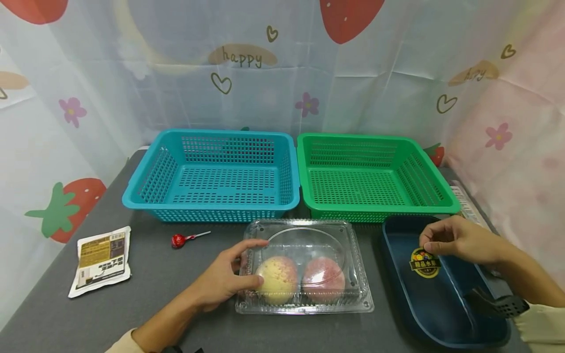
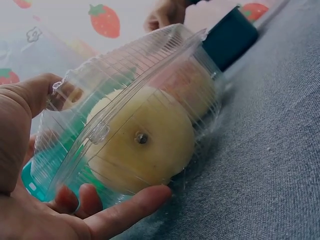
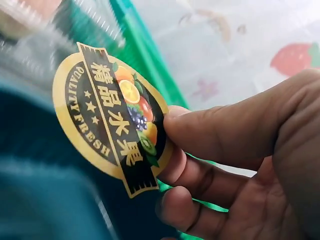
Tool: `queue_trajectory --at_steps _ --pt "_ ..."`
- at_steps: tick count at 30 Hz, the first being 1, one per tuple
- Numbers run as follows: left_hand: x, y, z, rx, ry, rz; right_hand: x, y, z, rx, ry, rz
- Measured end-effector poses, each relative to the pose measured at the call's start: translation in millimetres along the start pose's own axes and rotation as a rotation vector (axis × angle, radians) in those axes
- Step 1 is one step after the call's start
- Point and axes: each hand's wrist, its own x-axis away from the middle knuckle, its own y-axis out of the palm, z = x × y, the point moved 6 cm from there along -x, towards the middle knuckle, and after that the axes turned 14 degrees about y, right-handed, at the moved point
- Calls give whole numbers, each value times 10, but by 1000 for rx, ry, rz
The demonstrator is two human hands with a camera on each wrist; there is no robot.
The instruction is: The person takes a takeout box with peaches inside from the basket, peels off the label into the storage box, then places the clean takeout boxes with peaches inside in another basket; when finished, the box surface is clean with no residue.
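Note:
A clear plastic fruit box (image 1: 304, 240) with its lid down lies in front of me. Inside are two round fruits, one yellow and pink (image 1: 277, 279) and one pink (image 1: 323, 279). My left hand (image 1: 225, 272) grips the box's left end, thumb and fingers spread around it; in the left wrist view the yellow fruit (image 2: 150, 135) shows through the plastic. On the right, my right hand (image 1: 461, 242) pinches an oval gold-and-black label (image 3: 107, 117) with fruit pictures and "QUALITY FRESH" on it, between thumb and fingertips. It is held over the dark blue tray (image 1: 463, 294).
A blue basket (image 1: 212, 215) and a green basket (image 1: 348, 214) stand side by side at the back. Left of the box lie a red lollipop (image 1: 178, 240) and a white-and-brown packet (image 1: 102, 260). A printed packet (image 1: 470, 203) sits behind the tray, and a curtain (image 1: 176, 98) hangs behind.

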Motion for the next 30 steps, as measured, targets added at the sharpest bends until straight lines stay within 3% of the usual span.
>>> queue_trajectory --at_steps 14,22,30 --pt "-5 -9 3 12 11 -5 -87 132 617 -61 180 -45" --pt "-2 -11 4 13 -1 -5 -121 196 744 18 266 3" --pt "3 -5 0 20 -1 -10 -106 217 783 164 284 89"
